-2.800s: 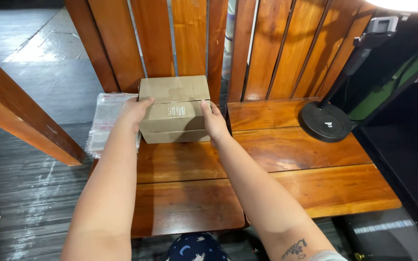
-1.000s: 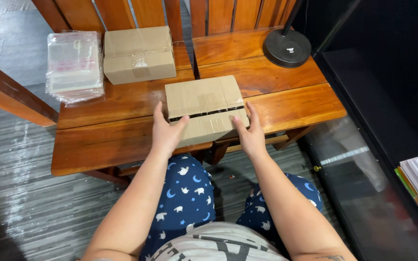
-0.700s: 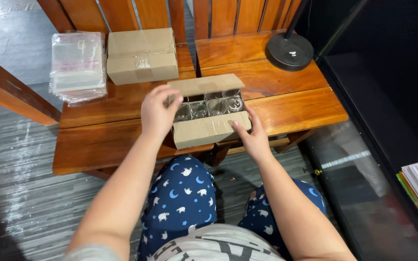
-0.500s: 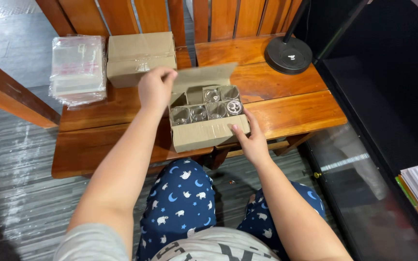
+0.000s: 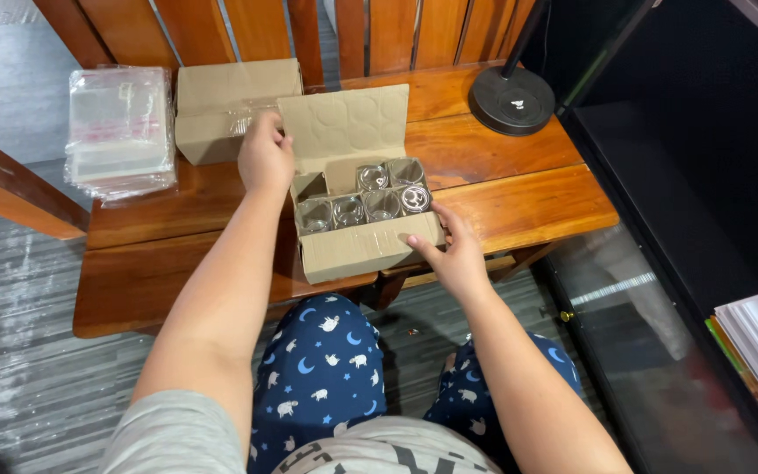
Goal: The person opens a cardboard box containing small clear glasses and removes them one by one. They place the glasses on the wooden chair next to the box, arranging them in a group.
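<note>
Left hand (image 5: 265, 158) pinches the raised lid flap (image 5: 344, 127) of the open cardboard box (image 5: 366, 250) — glass jars (image 5: 366, 202) inside. Right hand (image 5: 458, 254) presses flat, fingers loose, against the box's near right corner — gripping nothing

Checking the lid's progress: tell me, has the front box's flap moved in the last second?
Yes. The flap has swung up and back toward the closed box behind, exposing the glasses.

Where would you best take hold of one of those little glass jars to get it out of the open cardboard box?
Probably by the rim, from straight above. The glass jars stand upright with mouths up, packed close in the open box behind cardboard dividers, so their sides are walled in. The flap is folded back under the left hand, leaving the top clear; the right hand steadies the front.
</note>
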